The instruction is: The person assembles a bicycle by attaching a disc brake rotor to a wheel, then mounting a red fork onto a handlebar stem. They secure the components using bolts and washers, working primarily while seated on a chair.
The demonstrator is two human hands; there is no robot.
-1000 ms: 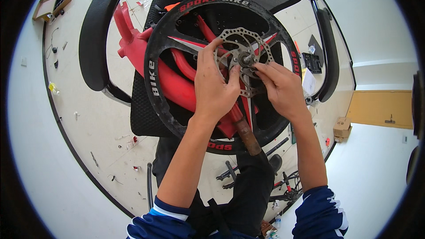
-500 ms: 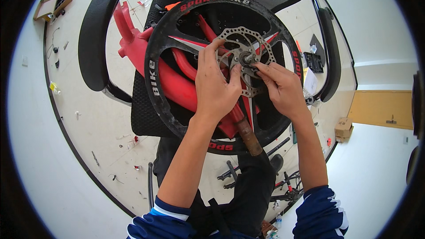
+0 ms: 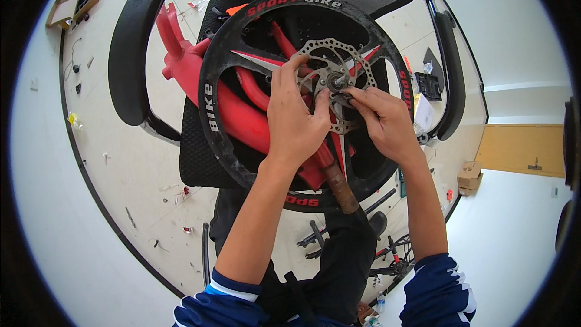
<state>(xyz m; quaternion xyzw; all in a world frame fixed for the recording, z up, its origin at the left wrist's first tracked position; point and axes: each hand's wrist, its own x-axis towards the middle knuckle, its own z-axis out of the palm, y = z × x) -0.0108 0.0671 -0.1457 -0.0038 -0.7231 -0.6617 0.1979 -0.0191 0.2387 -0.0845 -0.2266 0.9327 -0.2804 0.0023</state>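
Observation:
A black bicycle wheel (image 3: 209, 122) with red-and-white spokes lies flat on a red bike frame (image 3: 233, 112), both on a chair seat. The silver brake disc (image 3: 368, 74) sits at the wheel's centre, around the hub axle (image 3: 340, 81). My left hand (image 3: 295, 118) grips the disc's left side, its thumb pressed close to the hub and a forefinger curled at the outer edge. Just right of the hub, thumb and forefinger of my right hand (image 3: 388, 122) are pinched together near the axle's base. Whatever they hold is too small and covered to make out.
Black armrests (image 3: 128, 54) flank the office chair's seat (image 3: 192, 151). Small scraps litter the tiled floor. A black tool case (image 3: 428, 86) lies to the right, with a cardboard box (image 3: 469, 177) by the wall. Another bike (image 3: 396, 263) lies low on the right.
Both hands stay at the hub. My right fingertips have shifted very slightly beside the axle; the wheel and disc look almost unmoved.

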